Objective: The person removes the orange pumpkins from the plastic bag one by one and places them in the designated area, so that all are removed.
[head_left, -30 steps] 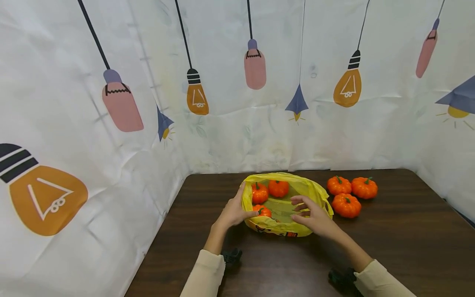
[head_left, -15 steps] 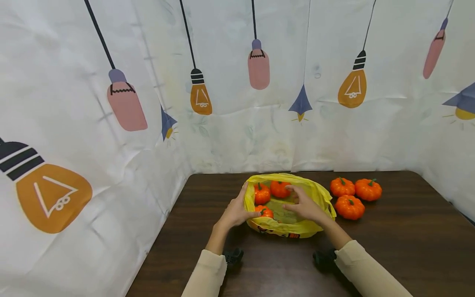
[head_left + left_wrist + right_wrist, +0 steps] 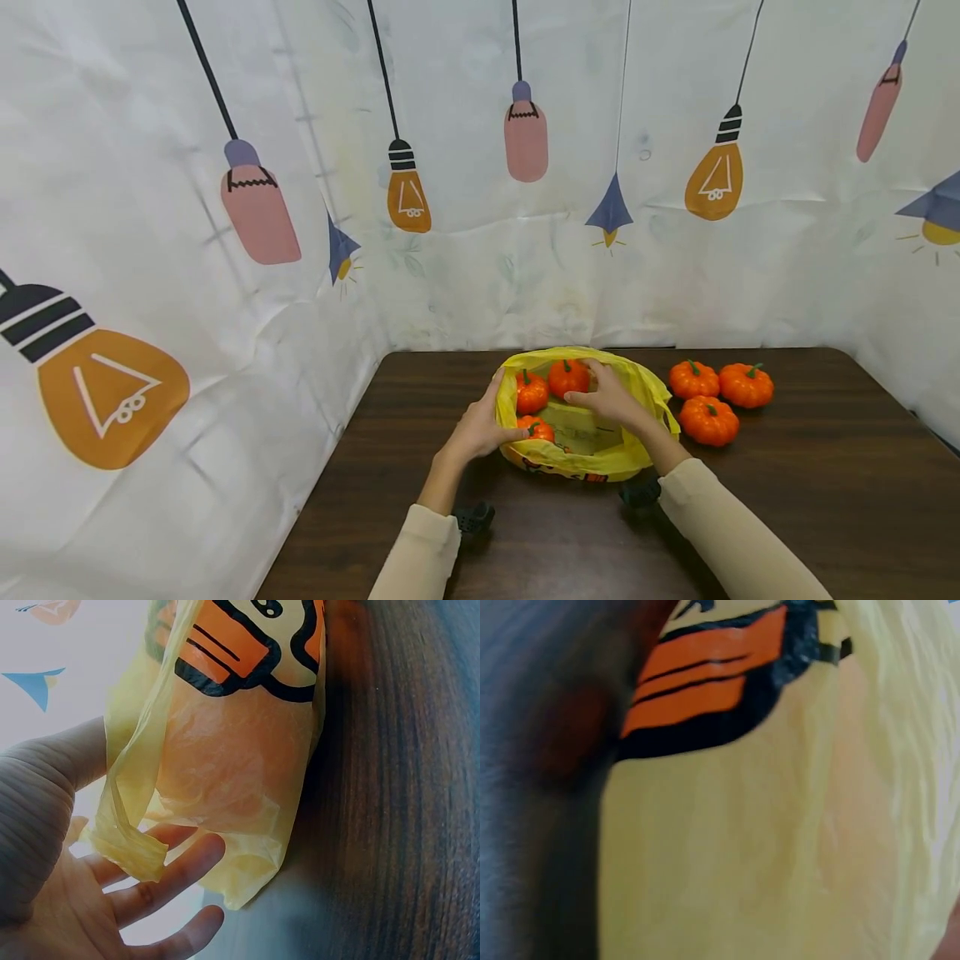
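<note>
A yellow plastic bag (image 3: pixel 587 464) lies with its mouth spread wide on the dark table, three small orange pumpkins inside. My left hand (image 3: pixel 474 427) is at the bag's left side, thumb over the front rim. In the left wrist view its fingers (image 3: pixel 169 885) spread loosely beside a hanging twist of the bag. My right hand (image 3: pixel 609 397) reaches inside and grips the back pumpkin (image 3: pixel 566 378) from the right, between thumb and fingers. Another pumpkin (image 3: pixel 531 393) sits left of it; a third pumpkin (image 3: pixel 537 428) is near the left thumb. The bag's printed side hides the right fingers in the right wrist view.
Three more orange pumpkins (image 3: pixel 708 420) sit clustered on the table (image 3: pixel 817 475) to the right of the bag. White curtains (image 3: pixel 465 275) printed with lamps stand behind the table and along its left side.
My right hand has moved left and farther into the bag, up to the back pumpkin, which has tilted slightly. The left hand stays at the bag's left side. The view has shifted a little.
</note>
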A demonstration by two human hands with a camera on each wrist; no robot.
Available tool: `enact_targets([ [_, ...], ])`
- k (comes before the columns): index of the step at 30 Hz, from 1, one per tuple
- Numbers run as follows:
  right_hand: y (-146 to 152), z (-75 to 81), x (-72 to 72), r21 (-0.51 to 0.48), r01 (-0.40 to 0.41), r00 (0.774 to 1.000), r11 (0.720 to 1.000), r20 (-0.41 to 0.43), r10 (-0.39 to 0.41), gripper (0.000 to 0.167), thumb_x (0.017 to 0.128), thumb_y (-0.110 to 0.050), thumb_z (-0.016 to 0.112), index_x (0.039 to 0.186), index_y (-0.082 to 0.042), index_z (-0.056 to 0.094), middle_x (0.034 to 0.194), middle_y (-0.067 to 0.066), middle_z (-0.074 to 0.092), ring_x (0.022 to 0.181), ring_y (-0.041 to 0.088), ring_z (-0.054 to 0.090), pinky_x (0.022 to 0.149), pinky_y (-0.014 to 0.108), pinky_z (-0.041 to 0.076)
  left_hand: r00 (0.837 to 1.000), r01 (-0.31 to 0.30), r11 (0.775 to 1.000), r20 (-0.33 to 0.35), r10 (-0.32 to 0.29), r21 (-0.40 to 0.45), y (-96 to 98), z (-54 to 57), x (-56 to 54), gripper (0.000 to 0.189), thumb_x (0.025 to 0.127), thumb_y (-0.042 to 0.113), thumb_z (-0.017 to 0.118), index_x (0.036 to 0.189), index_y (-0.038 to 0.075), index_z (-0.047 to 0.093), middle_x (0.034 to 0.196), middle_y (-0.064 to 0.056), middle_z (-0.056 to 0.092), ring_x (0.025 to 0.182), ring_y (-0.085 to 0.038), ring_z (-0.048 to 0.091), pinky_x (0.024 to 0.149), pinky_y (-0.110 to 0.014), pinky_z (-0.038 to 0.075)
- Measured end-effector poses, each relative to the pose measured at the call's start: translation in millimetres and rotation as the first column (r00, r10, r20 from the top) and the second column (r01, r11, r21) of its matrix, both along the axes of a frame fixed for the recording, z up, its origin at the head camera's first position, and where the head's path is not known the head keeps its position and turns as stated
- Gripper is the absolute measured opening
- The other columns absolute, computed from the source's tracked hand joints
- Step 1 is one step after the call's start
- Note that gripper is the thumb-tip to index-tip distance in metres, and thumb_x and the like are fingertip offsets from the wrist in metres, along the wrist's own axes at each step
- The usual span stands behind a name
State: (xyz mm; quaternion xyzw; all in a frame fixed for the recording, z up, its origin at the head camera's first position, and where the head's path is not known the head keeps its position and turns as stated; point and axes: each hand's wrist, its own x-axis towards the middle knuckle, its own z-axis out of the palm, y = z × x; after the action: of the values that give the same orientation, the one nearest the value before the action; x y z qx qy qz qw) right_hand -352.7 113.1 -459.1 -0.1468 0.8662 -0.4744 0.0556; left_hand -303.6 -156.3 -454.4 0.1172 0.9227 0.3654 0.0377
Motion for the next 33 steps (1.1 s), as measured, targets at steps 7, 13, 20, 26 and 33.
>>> enact_targets([
  [7, -2.7, -4.4, -11.0, -0.006, 0.013, 0.997, 1.000, 0.079, -0.012, 0.083, 0.100, -0.031, 0.068, 0.162, -0.002, 0.021, 0.165, 0.029, 0.023, 0.146, 0.052, 0.032, 0.111, 0.065, 0.038, 1.000, -0.011, 1.000, 0.007, 0.011, -0.009, 0.1, 0.3, 0.3, 0.115, 0.084, 0.043, 0.084, 0.166, 0.037, 0.003, 0.148, -0.027, 0.053, 0.116, -0.044, 0.064, 0.095, -0.057, 0.052],
  [13, -6.5, -14.8, -21.9, -0.008, 0.039, 0.993, 0.999, 0.112, -0.037, 0.087, 0.098, -0.031, 0.070, 0.160, 0.006, 0.020, 0.157, 0.031, 0.037, 0.138, 0.048, 0.046, 0.109, 0.059, 0.044, 1.000, -0.006, 1.000, 0.008, 0.006, -0.007, 0.9, -1.4, 0.0, 0.115, 0.084, 0.044, 0.084, 0.166, 0.036, 0.003, 0.146, -0.027, 0.054, 0.116, -0.044, 0.064, 0.095, -0.058, 0.052],
  [20, -10.4, -22.7, -29.8, -0.016, 0.092, 0.992, 0.996, 0.092, -0.090, 0.083, 0.096, -0.025, 0.072, 0.157, 0.007, 0.027, 0.150, 0.032, 0.045, 0.130, 0.046, 0.054, 0.105, 0.055, 0.048, 1.000, 0.004, 1.000, 0.004, -0.004, 0.006, 3.2, -1.5, 1.1, 0.116, 0.084, 0.043, 0.084, 0.166, 0.037, 0.002, 0.142, -0.026, 0.058, 0.115, -0.043, 0.065, 0.090, -0.055, 0.054],
  [26, -11.5, -23.2, -31.8, 0.011, 0.134, 0.987, 0.991, 0.085, -0.135, 0.082, 0.094, -0.023, 0.074, 0.154, 0.011, 0.030, 0.154, 0.035, 0.039, 0.136, 0.050, 0.046, 0.110, 0.058, 0.043, 1.000, 0.004, 1.000, 0.013, -0.004, 0.008, 3.5, -1.0, 1.8, 0.116, 0.085, 0.045, 0.083, 0.166, 0.037, 0.001, 0.154, -0.026, 0.047, 0.124, -0.048, 0.059, 0.100, -0.062, 0.049],
  [33, -8.8, -20.5, -26.5, 0.039, 0.107, 0.993, 0.994, 0.042, -0.108, 0.079, 0.092, -0.025, 0.077, 0.153, 0.005, 0.037, 0.156, 0.033, 0.038, 0.140, 0.050, 0.042, 0.113, 0.061, 0.039, 1.000, -0.018, 1.000, 0.025, 0.017, 0.007, 0.9, -1.2, 1.4, 0.116, 0.084, 0.044, 0.084, 0.166, 0.038, 0.003, 0.154, -0.027, 0.046, 0.127, -0.048, 0.056, 0.098, -0.062, 0.050],
])
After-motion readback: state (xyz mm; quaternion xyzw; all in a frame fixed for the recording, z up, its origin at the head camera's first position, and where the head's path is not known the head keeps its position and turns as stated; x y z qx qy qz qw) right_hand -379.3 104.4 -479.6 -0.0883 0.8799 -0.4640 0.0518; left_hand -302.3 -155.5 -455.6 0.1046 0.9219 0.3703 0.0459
